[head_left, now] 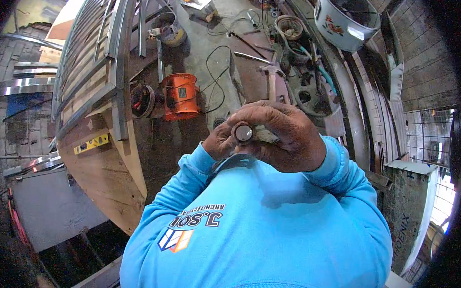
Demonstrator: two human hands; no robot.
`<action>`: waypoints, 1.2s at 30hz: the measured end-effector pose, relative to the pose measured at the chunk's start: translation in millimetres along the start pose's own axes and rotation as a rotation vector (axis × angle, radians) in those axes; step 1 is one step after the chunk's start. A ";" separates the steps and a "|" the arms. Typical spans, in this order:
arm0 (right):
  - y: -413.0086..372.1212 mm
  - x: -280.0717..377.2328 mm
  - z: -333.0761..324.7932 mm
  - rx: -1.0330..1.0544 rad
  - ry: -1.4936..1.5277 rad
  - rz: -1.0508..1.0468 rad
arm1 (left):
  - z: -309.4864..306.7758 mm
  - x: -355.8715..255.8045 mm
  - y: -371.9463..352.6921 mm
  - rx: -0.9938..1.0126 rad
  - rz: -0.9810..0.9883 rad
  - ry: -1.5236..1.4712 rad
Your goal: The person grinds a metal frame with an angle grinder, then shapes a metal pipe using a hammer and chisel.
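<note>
My left hand (217, 142) and my right hand (287, 133) are together in front of my chest, fingers curled. Between them is a small cylinder (244, 133), its pale round end ringed in brown and facing up at me. Its lower part is hidden by my fingers, and I cannot tell what kind of object it is. Just beyond my right hand shows a claw hammer (272, 81), metal head away from me, the lower handle hidden behind my hand. My light blue sleeves reach both wrists.
On the left, metal framing (110, 61) lies over a wooden panel with a yellow spirit level (91, 143). An orange cylindrical container (181, 96), a dirty bucket (171, 30) and loose cables (213, 74) are on the floor. A white flowered pot (346, 25) stands at the upper right.
</note>
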State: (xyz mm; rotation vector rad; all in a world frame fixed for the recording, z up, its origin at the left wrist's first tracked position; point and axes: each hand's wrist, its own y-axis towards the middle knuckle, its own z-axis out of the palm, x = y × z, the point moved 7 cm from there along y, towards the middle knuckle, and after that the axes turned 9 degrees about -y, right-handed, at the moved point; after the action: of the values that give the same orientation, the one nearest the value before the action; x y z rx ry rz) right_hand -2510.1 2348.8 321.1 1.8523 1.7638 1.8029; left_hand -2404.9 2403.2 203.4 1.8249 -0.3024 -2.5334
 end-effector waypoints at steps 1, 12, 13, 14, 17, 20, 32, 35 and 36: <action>0.7 1.7 -0.8 0.012 0.002 -0.009 | 0.1 0.6 0.3 -0.001 -0.005 -0.041; -5.0 -1.8 -2.8 0.206 0.057 -0.001 | -36.3 52.5 -23.7 0.000 -0.071 0.048; -6.1 -8.7 -2.7 0.186 0.074 0.079 | -40.4 55.5 -25.2 -0.004 -0.061 0.108; -9.0 -15.7 -1.5 0.166 0.090 0.159 | -39.1 50.2 -25.9 -0.024 -0.041 0.166; -11.4 -35.4 -3.6 -0.008 0.003 0.337 | -37.9 25.4 -30.7 -0.114 -0.030 0.387; -25.1 -68.2 -1.7 -0.122 0.087 0.588 | -57.4 39.7 -46.5 -0.334 -0.169 0.448; -52.4 -116.8 53.2 0.098 0.690 0.723 | -39.3 -39.2 -37.9 -0.544 -0.343 1.035; -51.6 -125.9 46.8 0.070 0.784 0.770 | -37.1 -45.8 -36.4 -0.530 -0.361 1.140; -50.8 -127.8 42.3 0.039 0.829 0.789 | -36.8 -45.5 -36.0 -0.516 -0.378 1.143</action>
State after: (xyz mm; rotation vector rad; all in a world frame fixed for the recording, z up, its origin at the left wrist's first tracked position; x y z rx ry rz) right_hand -2476.2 2308.3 187.2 2.1805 1.2017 3.2033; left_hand -2351.7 2438.2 229.2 2.7615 0.6723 -1.0797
